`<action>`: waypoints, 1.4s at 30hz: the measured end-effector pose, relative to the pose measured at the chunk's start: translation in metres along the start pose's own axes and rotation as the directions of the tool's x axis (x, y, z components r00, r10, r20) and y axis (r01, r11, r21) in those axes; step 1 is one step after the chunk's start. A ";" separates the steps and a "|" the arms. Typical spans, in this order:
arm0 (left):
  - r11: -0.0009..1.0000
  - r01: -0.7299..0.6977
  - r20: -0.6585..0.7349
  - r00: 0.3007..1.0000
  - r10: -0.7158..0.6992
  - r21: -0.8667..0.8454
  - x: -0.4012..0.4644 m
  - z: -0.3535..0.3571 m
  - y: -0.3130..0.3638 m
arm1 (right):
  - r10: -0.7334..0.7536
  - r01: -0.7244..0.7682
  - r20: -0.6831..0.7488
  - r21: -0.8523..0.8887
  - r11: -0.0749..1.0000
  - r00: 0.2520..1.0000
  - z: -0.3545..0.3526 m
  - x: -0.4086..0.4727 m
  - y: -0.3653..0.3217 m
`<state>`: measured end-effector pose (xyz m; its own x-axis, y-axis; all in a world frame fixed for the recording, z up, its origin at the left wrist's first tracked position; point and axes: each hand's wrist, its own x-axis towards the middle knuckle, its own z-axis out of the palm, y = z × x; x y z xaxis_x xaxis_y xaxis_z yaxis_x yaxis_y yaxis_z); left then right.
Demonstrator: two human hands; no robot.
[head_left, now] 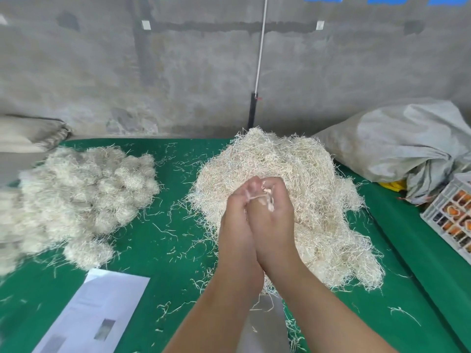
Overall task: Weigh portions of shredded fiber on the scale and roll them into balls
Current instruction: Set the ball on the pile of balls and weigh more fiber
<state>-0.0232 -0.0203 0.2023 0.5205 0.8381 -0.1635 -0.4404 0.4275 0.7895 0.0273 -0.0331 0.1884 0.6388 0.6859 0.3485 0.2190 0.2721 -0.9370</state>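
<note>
Left hand (pixel 235 215) and right hand (pixel 272 212) press palm to palm, their grip cupped tight around a fiber portion (pixel 265 197) above the loose fiber pile (pixel 293 174); uneven pressure could shed strands onto the green worktop (pixel 163 225)

Bare concrete wall behind a green-covered tabletop

A rough grey concrete wall (pixel 204 72) fills the upper half of the frame, crossed by a dark horizontal band, with a thin white cord (pixel 261 44) hanging down to a black post (pixel 252 110) at centre. Blue patches sit along the top right edge. The green cloth tabletop (pixel 175 238) spreads below in even, soft daylight.
</note>
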 end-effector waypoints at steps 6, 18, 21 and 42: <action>0.976 0.067 0.158 0.987 -0.034 -0.207 -0.001 -0.010 0.000 | -0.173 0.223 0.142 -0.527 0.820 0.975 -0.012 0.004 0.015; 0.994 -0.106 0.252 0.961 0.111 -0.034 0.017 -0.018 -0.008 | 0.441 -0.455 0.120 0.336 0.825 0.889 -0.008 -0.004 -0.011; 0.997 -0.055 0.308 0.949 0.069 -0.054 0.014 -0.028 -0.014 | 0.360 -0.338 -0.082 0.206 0.918 0.929 -0.014 0.010 0.000; 0.977 0.212 -0.001 0.977 -0.212 -0.023 0.031 -0.033 -0.018 | 0.045 0.038 0.171 -0.448 0.893 0.984 -0.002 0.009 0.046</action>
<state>-0.0233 0.0095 0.1638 0.6014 0.7289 -0.3273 -0.3370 0.6028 0.7232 0.0441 -0.0156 0.1480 0.5120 0.8029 0.3053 0.5504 -0.0338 -0.8342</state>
